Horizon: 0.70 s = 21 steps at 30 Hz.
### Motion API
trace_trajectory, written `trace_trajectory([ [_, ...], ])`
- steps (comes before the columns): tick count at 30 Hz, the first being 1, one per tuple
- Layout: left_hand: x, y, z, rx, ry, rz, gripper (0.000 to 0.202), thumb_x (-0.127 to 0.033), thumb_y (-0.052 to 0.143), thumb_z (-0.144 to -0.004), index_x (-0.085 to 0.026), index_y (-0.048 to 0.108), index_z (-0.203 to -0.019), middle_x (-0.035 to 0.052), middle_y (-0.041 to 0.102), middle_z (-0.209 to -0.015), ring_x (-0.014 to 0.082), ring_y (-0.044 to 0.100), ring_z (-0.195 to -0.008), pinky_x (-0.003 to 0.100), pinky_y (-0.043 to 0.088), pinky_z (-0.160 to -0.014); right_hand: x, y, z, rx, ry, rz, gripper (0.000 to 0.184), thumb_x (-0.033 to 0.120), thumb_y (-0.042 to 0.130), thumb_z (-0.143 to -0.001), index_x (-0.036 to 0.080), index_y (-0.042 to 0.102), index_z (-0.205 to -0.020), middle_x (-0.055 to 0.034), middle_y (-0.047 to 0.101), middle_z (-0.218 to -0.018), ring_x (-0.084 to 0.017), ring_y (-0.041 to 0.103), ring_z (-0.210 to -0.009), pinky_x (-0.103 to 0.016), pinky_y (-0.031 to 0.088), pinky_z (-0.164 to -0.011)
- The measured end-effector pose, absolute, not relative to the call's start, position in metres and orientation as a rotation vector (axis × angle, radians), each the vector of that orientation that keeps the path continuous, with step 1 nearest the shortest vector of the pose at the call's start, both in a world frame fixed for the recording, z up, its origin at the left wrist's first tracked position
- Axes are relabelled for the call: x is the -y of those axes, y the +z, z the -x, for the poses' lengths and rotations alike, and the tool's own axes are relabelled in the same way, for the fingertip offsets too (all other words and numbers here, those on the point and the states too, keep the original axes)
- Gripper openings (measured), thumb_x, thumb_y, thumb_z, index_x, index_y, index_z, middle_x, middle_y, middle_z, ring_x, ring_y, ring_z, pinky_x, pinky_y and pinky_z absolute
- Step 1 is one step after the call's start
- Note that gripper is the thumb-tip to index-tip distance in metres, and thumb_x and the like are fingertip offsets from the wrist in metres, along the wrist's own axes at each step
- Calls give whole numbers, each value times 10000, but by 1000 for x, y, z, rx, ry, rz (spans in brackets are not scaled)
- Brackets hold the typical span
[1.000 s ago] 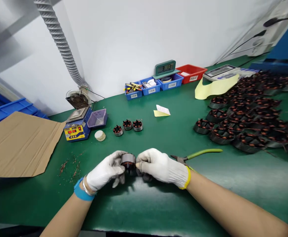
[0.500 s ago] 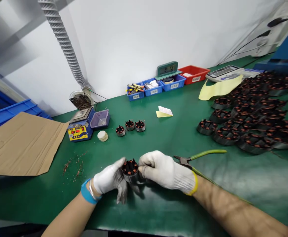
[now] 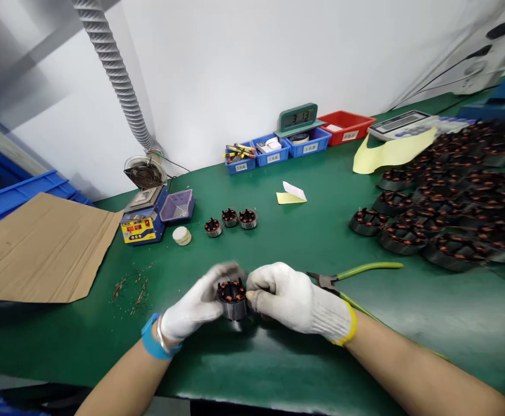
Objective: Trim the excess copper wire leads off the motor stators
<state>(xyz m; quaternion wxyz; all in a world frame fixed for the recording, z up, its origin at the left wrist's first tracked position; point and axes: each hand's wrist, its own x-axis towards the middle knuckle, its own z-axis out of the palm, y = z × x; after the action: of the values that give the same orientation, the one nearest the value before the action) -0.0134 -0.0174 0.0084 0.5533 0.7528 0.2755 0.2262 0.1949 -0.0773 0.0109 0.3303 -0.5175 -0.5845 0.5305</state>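
Note:
A motor stator [image 3: 234,306] with copper windings and dark upright tabs is between my two gloved hands, low over the green mat. My left hand [image 3: 196,303] curls around its left and far side, thumb at the near side. At the stator's right rim, my right hand [image 3: 289,294] has thumb and forefinger pinched together; what lies between them is too small to make out. Green-handled cutting pliers [image 3: 328,281] lie open on the mat, partly behind my right wrist. Three smaller-looking stators [image 3: 230,217] stand further back.
Many stators [image 3: 402,238] crowd the right side. Wire scraps [image 3: 140,294] lie at left near a cardboard sheet [image 3: 40,248]. Behind are a solder pot [image 3: 142,222], a purple tray [image 3: 178,206], a round white pad [image 3: 182,236], folded paper [image 3: 291,195], blue bins [image 3: 274,155] and a red bin [image 3: 348,126].
My left fingers, spread below the stator before, now wrap around its far side. The right hand keeps its pinch at the rim. The whole view has shifted slightly.

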Motion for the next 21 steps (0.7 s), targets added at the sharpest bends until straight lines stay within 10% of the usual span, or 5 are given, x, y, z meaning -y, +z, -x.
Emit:
trace_trajectory([
  [9,3,-7,7,-567,1003,-2700,422,-182,696,-697,-236,571,-1097,101,702,-1131,266,645,-1109,524,390,-1085,66,4,-184,1784,1161,1542,277,314,322,-880,154,531,-793,-61,638,-713,-117,562,-554,-228,421,-532],
  [13,4,-16,5,-783,840,-2548,446,-249,730,-671,-197,573,-1085,110,701,-1061,258,657,-1014,478,484,-986,71,2,-188,2020,660,1688,273,340,421,-903,164,613,-984,-128,645,-1008,-213,596,-906,-300,409,-745],
  [21,-1,-5,6,-865,313,-2340,468,-265,742,-599,-192,623,-1045,64,685,-1015,229,646,-927,385,529,-883,96,2,-210,2228,284,1952,249,313,422,-915,219,653,-903,-61,647,-844,-179,594,-743,-287,365,-621],
])
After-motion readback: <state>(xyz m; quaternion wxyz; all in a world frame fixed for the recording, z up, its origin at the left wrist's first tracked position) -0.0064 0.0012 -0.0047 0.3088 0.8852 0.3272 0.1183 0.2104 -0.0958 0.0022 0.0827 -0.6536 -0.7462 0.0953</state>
